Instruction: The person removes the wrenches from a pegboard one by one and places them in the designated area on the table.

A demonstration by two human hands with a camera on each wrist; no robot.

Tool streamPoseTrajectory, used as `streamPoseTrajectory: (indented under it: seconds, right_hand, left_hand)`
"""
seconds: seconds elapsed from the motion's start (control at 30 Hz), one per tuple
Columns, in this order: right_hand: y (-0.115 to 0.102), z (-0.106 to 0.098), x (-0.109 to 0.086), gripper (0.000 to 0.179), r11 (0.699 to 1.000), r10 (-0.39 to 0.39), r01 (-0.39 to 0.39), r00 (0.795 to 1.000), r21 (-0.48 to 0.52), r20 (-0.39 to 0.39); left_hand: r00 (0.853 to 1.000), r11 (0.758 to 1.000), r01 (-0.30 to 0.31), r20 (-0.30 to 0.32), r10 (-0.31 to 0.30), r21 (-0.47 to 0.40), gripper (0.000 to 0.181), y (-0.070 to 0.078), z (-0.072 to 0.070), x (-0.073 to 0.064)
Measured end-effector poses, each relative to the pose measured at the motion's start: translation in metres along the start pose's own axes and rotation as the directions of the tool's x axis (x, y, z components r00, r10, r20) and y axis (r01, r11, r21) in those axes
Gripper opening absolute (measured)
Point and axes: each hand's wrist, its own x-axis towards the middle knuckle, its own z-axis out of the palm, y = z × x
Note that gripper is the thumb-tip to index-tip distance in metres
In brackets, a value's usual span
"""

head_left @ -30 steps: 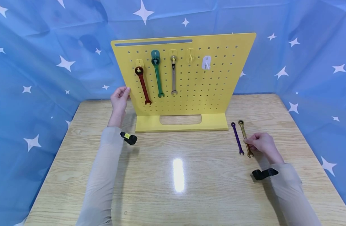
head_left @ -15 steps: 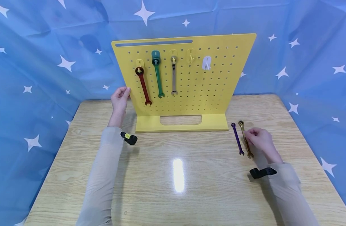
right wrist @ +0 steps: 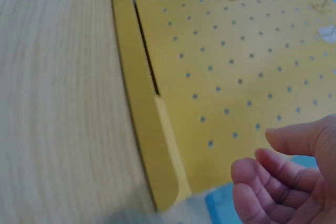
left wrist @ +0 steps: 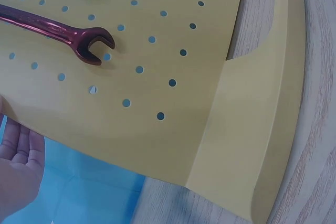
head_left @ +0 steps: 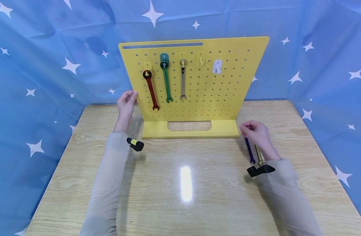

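Here, at the left, a black wrist camera (head_left: 135,144) sits on the sleeve behind the left hand (head_left: 126,102), whose fingers and thumb pinch the side edge of a yellow pegboard (head_left: 218,101). The board stands upright on its flat foot on the wood-grained worktop (head_left: 186,219), in front of a blue cloth (head_left: 331,75) with white stars. Across it hang a red wrench (head_left: 151,91) on a yellow hook, a green wrench (head_left: 166,82) on a green hook and a silver wrench (head_left: 183,82) on another yellow hook. Next come a bare yellow hook (head_left: 200,60) and a bare white hook (head_left: 217,67). Just right of the foot, a purple wrench (head_left: 250,150) lies on the worktop beside a gold wrench (head_left: 259,155). The right hand (head_left: 257,133) covers the upper ends of both in the head view; its fingers are loosely bent, thumb apart from them, holding nothing.
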Motion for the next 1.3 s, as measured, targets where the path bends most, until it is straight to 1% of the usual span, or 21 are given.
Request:
streamPoseTrajectory:
  seconds: [0.07, 0.17, 0.3, 0.47, 0.77, 1.0, 1.3]
  right_hand:
    - [-0.006, 0.004, 0.004, 0.025, 0.999, -0.020, 0.020, 1.000, 0.038, -0.003]
    - [-0.017, 0.011, 0.009, 0.026, 0.995, -0.025, 0.025, 1.000, 0.094, 0.005]
    - [-0.030, 0.020, 0.015, 0.026, 0.991, -0.035, 0.033, 0.999, 0.133, 0.017]
    - [-0.043, 0.031, 0.023, 0.023, 0.979, -0.078, 0.073, 0.997, 0.189, 0.016]
    - [-0.067, 0.043, 0.031, 0.022, 0.969, -0.120, 0.112, 0.993, 0.220, 0.023]
    - [-0.086, 0.051, 0.035, 0.022, 0.946, -0.185, 0.167, 0.982, 0.278, 0.040]
    - [-0.104, 0.064, 0.039, 0.021, 0.936, -0.194, 0.168, 0.979, 0.308, 0.055]
  left_hand:
    - [1.000, 1.000, 0.001, 0.001, -0.001, 0.006, 0.016, 0.000, 0.000, 0.000]
    - [1.000, 1.000, 0.002, -0.002, -0.002, 0.006, 0.017, 0.001, 0.001, -0.001]
    - [1.000, 1.000, 0.000, -0.005, 0.000, 0.005, 0.016, 0.002, 0.001, -0.001]
    - [1.000, 1.000, 0.009, -0.002, -0.009, -0.001, 0.014, 0.001, 0.000, -0.001]
    - [1.000, 1.000, 0.017, 0.006, -0.017, 0.005, 0.017, 0.001, 0.000, 0.000]
    - [1.000, 1.000, 0.022, 0.003, -0.022, 0.009, 0.017, 0.002, 0.000, -0.001]
    - [1.000, 1.000, 0.018, 0.000, -0.018, 0.020, 0.017, 0.002, 0.000, -0.001]
